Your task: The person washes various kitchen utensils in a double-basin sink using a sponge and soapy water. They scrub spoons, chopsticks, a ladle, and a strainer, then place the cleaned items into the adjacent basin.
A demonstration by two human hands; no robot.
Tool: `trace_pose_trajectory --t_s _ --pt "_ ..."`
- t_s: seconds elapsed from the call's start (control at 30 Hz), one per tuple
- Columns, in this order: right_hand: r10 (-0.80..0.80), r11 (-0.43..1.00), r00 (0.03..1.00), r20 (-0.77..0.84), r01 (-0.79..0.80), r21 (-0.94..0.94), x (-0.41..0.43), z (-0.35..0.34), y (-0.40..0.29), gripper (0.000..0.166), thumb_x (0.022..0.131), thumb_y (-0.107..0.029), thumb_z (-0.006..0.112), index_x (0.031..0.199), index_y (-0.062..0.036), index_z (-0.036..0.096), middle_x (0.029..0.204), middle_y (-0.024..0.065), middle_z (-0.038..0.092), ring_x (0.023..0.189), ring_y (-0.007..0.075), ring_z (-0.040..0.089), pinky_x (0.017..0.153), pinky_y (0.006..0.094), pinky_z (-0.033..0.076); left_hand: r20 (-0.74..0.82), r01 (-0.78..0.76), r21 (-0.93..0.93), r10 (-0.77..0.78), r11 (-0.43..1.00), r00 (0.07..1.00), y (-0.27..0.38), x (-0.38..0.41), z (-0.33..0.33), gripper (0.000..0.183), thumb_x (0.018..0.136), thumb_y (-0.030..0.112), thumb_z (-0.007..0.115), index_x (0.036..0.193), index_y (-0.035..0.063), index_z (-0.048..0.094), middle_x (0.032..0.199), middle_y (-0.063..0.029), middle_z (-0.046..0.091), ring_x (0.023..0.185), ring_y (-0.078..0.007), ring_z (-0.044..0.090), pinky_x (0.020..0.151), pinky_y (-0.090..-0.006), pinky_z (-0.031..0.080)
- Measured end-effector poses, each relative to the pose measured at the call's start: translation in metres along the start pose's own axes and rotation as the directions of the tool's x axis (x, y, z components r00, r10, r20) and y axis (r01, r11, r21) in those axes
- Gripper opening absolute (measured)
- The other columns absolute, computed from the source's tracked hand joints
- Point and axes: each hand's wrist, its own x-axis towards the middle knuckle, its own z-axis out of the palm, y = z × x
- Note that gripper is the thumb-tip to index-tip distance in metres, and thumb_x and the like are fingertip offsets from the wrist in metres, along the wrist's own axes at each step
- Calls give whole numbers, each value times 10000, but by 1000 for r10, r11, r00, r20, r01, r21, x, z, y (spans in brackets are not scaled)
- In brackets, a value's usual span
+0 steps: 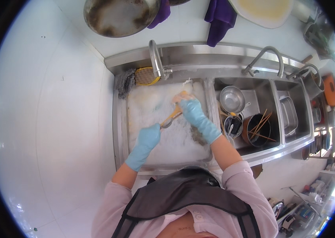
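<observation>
Both hands wear light blue rubber gloves over a steel sink basin [167,148] filled with white suds. My left hand [149,136] is closed around one end of a yellowish utensil [172,116], perhaps with a metal part beside it; its exact kind is unclear. My right hand [189,104] grips a yellowish scrubbing cloth or sponge [182,95] against the upper end of that utensil; fingers and cloth are blurred together. Foam hides whatever lies in the basin.
The middle basin holds a metal bowl [232,99], a dark pot [256,131] with wooden chopsticks [262,122] and small containers. The right basin has a rectangular steel pan [288,114]. Behind the suds stand a faucet [155,58], a yellow-rimmed strainer [147,76] and a dark mesh scrubber [126,83].
</observation>
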Motion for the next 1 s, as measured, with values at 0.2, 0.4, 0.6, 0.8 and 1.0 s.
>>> trace_pose_trajectory --t_s 0.2,0.4,0.6,0.8,1.0 --pt "262 873 953 -151 -167 458 -19 52 8 231 865 -131 494 1093 -98 517 981 102 573 871 252 570 729 344 442 -11 20 1 -20 1000 1000 7 5 6 220 846 269 522 795 57 491 596 -116 571 515 -301 567 474 -396 433" --pt "504 215 863 10 -137 967 -23 52 -45 323 921 -132 407 1209 10 439 1093 73 553 978 162 515 850 278 399 177 302 -533 -245 790 953 0 32 87 270 885 277 472 1024 50 519 764 -173 604 700 -283 607 636 -366 479" --pt "496 503 868 -29 -260 824 -48 32 -57 327 918 -91 361 1226 -24 446 1041 24 519 856 92 463 754 235 392 547 481 -818 -169 -315 820 46 55 67 387 910 303 444 1165 12 452 1060 -135 560 937 -238 557 775 -354 473" --pt "488 -266 780 391 -293 918 -114 37 -55 302 909 -78 401 1195 -13 475 1143 59 522 1039 138 473 907 270 355 472 290 -662 -84 -691 877 49 62 81 357 912 315 438 1045 -15 465 1112 -185 533 938 -260 544 836 -404 486" --pt "410 694 879 243 -473 543 -191 23 -35 266 913 -99 400 1151 -31 496 1156 66 532 1080 167 477 910 306 380 312 289 -937 -93 -197 946 102 102 48 321 914 264 445 1035 -25 514 630 27 420 446 -55 350 383 -200 305"
